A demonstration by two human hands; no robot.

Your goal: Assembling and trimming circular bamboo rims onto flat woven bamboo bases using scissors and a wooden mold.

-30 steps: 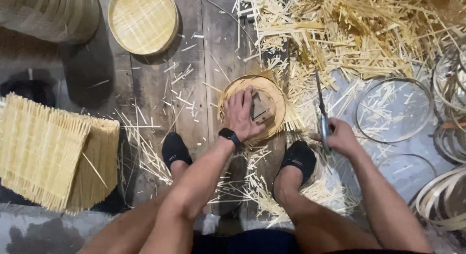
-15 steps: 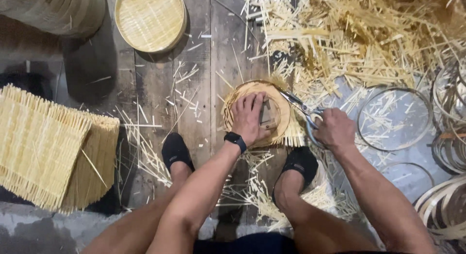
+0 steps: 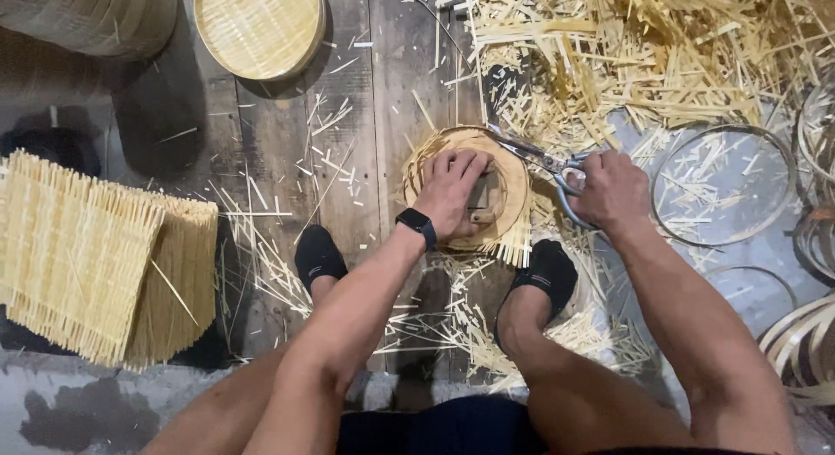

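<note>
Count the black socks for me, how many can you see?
2. One black sock is on the foot left of the round mat; the other black sock sits just below the mat, amid straw scraps.

Round woven bamboo mat (image 3: 513,194) and scissors (image 3: 535,159) on the plank floor.

Mat: pale yellow, lies flat between the feet, untrimmed strip ends fringing its lower right edge; a small wooden block sits at its middle under the left hand (image 3: 452,194). Scissors: metal, long blades angled across the mat's upper right rim, handles gripped in the right hand (image 3: 613,190).
</note>
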